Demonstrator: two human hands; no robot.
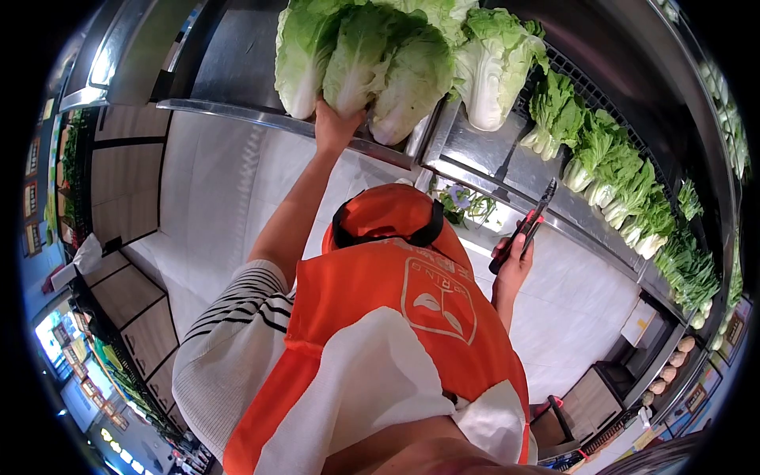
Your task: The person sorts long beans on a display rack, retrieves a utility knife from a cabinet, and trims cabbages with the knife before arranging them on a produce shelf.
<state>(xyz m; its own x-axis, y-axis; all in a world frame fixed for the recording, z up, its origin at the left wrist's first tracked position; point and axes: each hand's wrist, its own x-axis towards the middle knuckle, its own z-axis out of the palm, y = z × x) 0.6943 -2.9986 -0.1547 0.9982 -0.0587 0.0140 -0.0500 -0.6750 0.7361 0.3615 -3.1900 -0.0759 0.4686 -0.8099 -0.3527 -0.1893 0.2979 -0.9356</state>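
- A row of leafy bunches with white stems (621, 178) along the right, a black grid (582, 83) behind
- Loose greenery (467, 204) lower down, over the pale floor (582, 317)
- Wood-fronted cabinets (127, 186) at left, a white bag (89, 255) near them
- Round brownish produce (676, 359), lower right (too small to identify)

Napa cabbage (355, 67) here, mid of three packed side by side at the front of the metal shelf (237, 114): lt-green crinkly leaves, thick white base twd the near edge, L hand (338, 127) touching it there. Exact tilt's hard to tell. And the tool (533, 222): slim, mostly blk w/ red bits, gripped in the R hand (514, 265), tip pointing fwd, well apart from the cabbage.
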